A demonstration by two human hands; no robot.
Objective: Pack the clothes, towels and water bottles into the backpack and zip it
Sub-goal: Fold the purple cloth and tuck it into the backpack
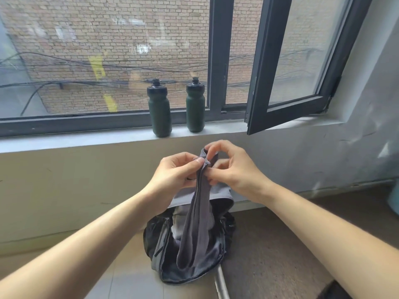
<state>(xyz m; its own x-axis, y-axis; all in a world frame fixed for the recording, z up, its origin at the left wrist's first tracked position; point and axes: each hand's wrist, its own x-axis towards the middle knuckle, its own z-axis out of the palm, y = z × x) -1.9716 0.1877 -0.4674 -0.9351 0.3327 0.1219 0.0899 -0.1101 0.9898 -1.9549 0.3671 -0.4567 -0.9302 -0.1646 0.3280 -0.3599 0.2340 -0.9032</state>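
A black backpack stands open on the floor below me, with light cloth showing inside it. Over its mouth hangs a long grey garment, its lower end drooping into the bag. My left hand and my right hand both pinch the garment's top edge, fingers close together. Two dark green water bottles stand upright on the window sill beyond my hands.
A window sill runs across the wall ahead. A dark-framed window sash swings inward at the right, above the sill. A metal tube lies by the bag. The floor at right is darker.
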